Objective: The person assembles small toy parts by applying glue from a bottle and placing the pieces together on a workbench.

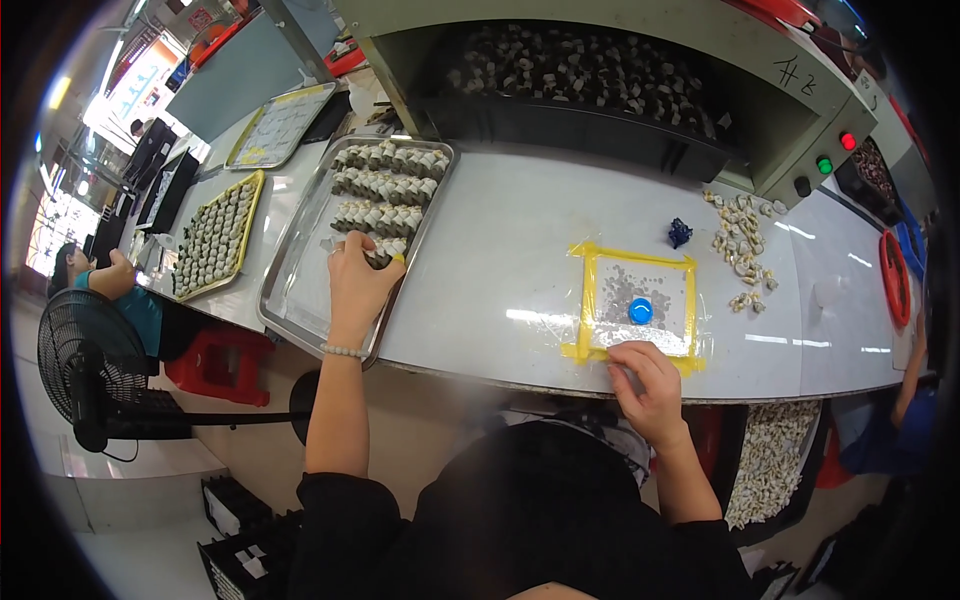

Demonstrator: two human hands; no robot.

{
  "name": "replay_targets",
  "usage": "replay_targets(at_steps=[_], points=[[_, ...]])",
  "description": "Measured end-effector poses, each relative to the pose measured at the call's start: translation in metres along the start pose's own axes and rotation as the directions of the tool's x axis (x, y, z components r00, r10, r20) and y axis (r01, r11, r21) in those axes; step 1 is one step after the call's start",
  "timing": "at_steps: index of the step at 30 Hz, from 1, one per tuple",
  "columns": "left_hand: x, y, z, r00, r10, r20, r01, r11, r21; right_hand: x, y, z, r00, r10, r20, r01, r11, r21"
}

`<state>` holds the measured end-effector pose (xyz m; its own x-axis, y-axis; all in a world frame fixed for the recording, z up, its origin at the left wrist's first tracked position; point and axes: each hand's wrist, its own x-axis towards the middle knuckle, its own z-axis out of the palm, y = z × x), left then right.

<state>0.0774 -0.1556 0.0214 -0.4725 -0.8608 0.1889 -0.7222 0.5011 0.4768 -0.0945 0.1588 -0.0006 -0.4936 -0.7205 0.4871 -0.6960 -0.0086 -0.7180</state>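
Note:
My left hand [358, 285] is over a metal tray [287, 268], its fingers closed around a small grey-and-white piece [378, 258] at the near end of the rows. Several rows of similar pieces [385, 185] stand close together in the tray. A bit of yellow shows at my left thumb tip. At the near edge of a yellow-taped square [590, 290], my right hand [650, 390] has its fingers bent and drawn together; what they hold, if anything, is hidden. A round blue cap [640, 311] sits inside the square, among grey spots.
A dark blue lump [680, 233] and loose whitish pieces [740, 240] lie right of the square. Behind stands a metal housing [820, 130] over a black bin [600, 125] of pieces. Left are a yellow-rimmed tray [215, 235] and a fan [95, 355]. Another person [110, 285] sits far left.

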Motion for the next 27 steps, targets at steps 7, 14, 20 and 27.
replay_targets(at_steps=[7,14,20,27], points=[[0.001,-0.010,0.003,0.992,0.095,0.087,-0.087,0.992,-0.088,-0.015,0.014,-0.005,0.999,0.008,-0.041,-0.008,1.000,0.005],[0.000,-0.008,-0.005,0.994,0.108,0.022,-0.107,0.993,-0.046,-0.026,0.024,-0.042,0.979,0.044,-0.199,-0.067,0.992,-0.109],[-0.022,0.025,-0.007,0.956,0.255,-0.148,-0.262,0.965,-0.029,-0.040,0.052,-0.105,0.868,0.159,-0.470,-0.289,0.932,-0.218],[-0.050,0.107,-0.003,0.780,0.625,-0.003,-0.615,0.767,-0.182,-0.037,0.069,-0.127,0.890,0.162,-0.425,-0.342,0.855,-0.390]])
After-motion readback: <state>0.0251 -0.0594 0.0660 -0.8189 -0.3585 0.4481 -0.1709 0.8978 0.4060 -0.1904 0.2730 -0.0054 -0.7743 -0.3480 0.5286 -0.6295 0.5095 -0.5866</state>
